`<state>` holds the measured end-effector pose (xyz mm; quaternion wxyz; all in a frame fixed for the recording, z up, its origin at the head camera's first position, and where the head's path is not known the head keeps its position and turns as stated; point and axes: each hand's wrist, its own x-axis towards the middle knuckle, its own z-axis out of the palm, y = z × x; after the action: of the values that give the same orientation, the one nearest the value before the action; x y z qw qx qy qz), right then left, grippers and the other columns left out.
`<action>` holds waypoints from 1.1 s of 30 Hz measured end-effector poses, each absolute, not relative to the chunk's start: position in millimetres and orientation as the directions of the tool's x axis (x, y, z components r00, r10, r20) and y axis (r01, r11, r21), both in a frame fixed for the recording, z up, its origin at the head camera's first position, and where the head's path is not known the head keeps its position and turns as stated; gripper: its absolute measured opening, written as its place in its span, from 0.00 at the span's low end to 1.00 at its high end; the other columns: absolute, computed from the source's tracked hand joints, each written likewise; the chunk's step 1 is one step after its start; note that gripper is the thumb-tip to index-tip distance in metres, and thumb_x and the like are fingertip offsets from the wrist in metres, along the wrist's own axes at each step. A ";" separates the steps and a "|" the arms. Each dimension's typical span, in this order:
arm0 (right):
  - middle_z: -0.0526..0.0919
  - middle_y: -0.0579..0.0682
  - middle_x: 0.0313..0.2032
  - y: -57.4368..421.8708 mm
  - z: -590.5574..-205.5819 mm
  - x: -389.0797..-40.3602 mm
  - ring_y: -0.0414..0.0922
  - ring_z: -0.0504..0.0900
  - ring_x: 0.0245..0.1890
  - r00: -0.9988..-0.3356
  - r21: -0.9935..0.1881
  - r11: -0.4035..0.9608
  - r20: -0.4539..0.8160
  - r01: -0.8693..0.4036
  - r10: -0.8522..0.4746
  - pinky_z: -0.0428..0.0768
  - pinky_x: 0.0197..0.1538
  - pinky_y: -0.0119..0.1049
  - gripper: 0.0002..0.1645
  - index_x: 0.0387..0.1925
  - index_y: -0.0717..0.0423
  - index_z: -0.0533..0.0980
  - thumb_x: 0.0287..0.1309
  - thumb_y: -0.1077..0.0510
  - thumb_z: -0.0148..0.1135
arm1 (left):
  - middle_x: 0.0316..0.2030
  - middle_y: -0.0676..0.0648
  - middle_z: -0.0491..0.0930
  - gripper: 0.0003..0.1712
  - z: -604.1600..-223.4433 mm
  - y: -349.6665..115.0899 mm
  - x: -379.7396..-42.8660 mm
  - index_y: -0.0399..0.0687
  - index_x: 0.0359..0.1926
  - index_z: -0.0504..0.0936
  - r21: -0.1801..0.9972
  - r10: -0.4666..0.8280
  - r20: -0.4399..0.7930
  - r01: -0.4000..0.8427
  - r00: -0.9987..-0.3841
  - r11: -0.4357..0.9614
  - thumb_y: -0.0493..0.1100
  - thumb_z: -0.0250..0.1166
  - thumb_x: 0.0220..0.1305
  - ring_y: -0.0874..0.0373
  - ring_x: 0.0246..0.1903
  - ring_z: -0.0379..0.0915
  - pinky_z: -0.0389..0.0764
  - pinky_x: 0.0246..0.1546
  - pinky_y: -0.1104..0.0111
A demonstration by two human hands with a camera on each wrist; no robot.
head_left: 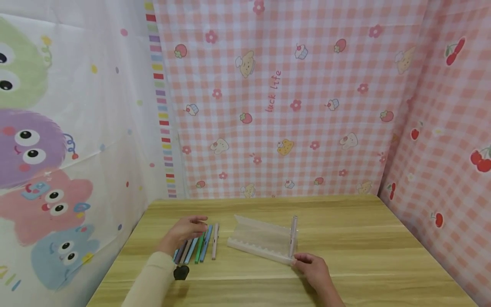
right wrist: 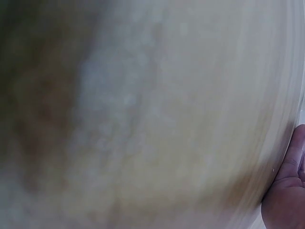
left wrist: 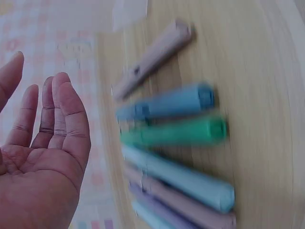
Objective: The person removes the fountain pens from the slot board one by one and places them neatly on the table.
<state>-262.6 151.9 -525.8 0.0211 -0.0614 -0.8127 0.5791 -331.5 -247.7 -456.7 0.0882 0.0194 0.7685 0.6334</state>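
Observation:
My left hand [head_left: 189, 228] hovers over a row of pens, its fingers extended and nothing held. In the left wrist view the fingers [left wrist: 71, 114] are apart from the pens. The row has a pink pen [head_left: 215, 241] at its right end, then a blue pen [head_left: 206, 244], a green pen [head_left: 199, 247], a light blue pen [head_left: 191, 250] and others partly under the hand. With thumb and index finger, my right hand [head_left: 313, 269] pinches the near right corner of a translucent notched pen tray [head_left: 257, 232]. One pale pink pen [head_left: 293, 236] lies across the tray's right end.
All this is on a wood-grain table [head_left: 345, 238]. A pink checked cloth [head_left: 307, 128] hangs behind it and a white cartoon-print cloth [head_left: 115, 106] along the left. Something small and black [head_left: 181, 272] is beneath the left wrist. The right wrist view is mostly blurred tabletop.

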 end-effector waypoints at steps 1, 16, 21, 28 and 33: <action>0.86 0.53 0.37 152.0 -525.7 -262.5 0.43 0.77 0.35 -0.991 -0.944 0.323 -0.035 0.074 0.126 0.75 0.39 0.36 0.11 0.40 0.66 0.84 0.55 0.63 0.70 | 0.49 0.36 0.77 0.27 -456.6 -240.6 -332.6 0.26 0.63 0.70 0.978 0.159 -0.110 -0.078 -0.981 0.195 0.31 0.64 0.65 0.52 0.44 0.78 0.77 0.54 0.52; 0.86 0.52 0.36 153.5 -531.2 -266.1 0.42 0.78 0.35 -0.990 -0.942 0.328 -0.024 0.068 0.137 0.75 0.39 0.36 0.11 0.39 0.64 0.85 0.55 0.62 0.71 | 0.42 0.43 0.79 0.25 -464.5 -129.8 -341.9 0.25 0.60 0.72 0.991 0.322 -0.102 -0.067 -0.941 0.119 0.30 0.65 0.63 0.57 0.38 0.78 0.81 0.49 0.58; 0.86 0.53 0.36 153.2 -529.0 -265.0 0.42 0.78 0.35 -0.991 -0.943 0.327 -0.023 0.066 0.134 0.75 0.39 0.35 0.11 0.39 0.65 0.84 0.55 0.62 0.71 | 0.41 0.42 0.79 0.24 -469.5 -94.8 -338.8 0.24 0.58 0.73 0.992 0.334 -0.109 -0.081 -0.936 0.099 0.29 0.65 0.63 0.57 0.37 0.78 0.81 0.47 0.59; 0.87 0.53 0.37 152.8 -526.2 -263.6 0.42 0.78 0.36 -0.991 -0.938 0.339 -0.023 0.068 0.134 0.75 0.40 0.36 0.12 0.39 0.65 0.85 0.55 0.62 0.71 | 0.38 0.44 0.81 0.18 -482.0 -53.8 -335.9 0.26 0.53 0.78 0.993 0.298 -0.088 -0.062 -0.950 0.096 0.28 0.66 0.61 0.58 0.33 0.77 0.83 0.41 0.63; 0.87 0.53 0.38 153.0 -526.2 -263.3 0.44 0.79 0.39 -0.992 -0.932 0.360 -0.005 0.050 0.124 0.74 0.44 0.38 0.12 0.39 0.64 0.85 0.54 0.61 0.71 | 0.36 0.45 0.82 0.17 -488.0 -29.9 -331.0 0.26 0.50 0.79 0.994 0.266 -0.060 -0.034 -0.962 0.101 0.27 0.67 0.60 0.59 0.32 0.77 0.83 0.41 0.63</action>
<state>-263.3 153.0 -526.2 0.0329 -0.0529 -0.8240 0.5631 -331.0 -29.9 -488.0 0.1128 0.0792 0.7335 0.6656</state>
